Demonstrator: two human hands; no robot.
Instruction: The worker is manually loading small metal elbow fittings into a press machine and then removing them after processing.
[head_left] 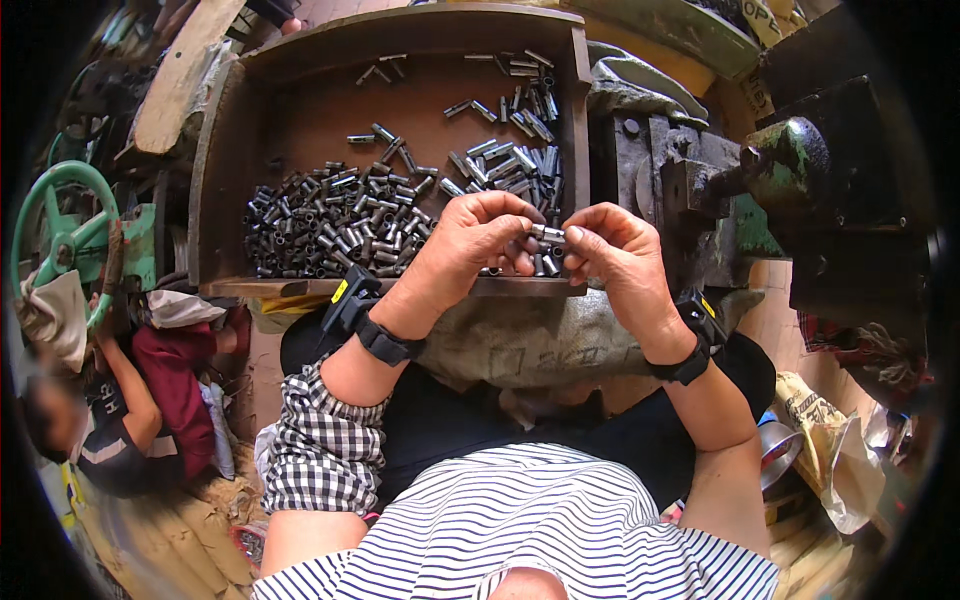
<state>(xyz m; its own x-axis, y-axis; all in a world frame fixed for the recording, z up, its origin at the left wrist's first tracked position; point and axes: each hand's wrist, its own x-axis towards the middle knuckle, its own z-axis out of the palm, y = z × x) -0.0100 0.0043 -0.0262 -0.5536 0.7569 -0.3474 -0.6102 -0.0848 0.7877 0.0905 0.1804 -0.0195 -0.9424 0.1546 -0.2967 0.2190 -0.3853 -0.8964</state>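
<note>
By the tray's near edge (420,286), left hand (475,238) and right hand (622,258) pinch a tube (549,234); room opens toward the far wall (420,30).

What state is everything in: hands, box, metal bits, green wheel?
Left hand: grip closed on the held piece
Right hand: grip closed on its other end
Held piece: shiny, roughly level across the picture
Brown box: open-topped, partly filled
Dark short pieces: loosely heaped
Shinier pieces: clustered right, some scattered
Green wheel: turning or not, can't tell
</note>
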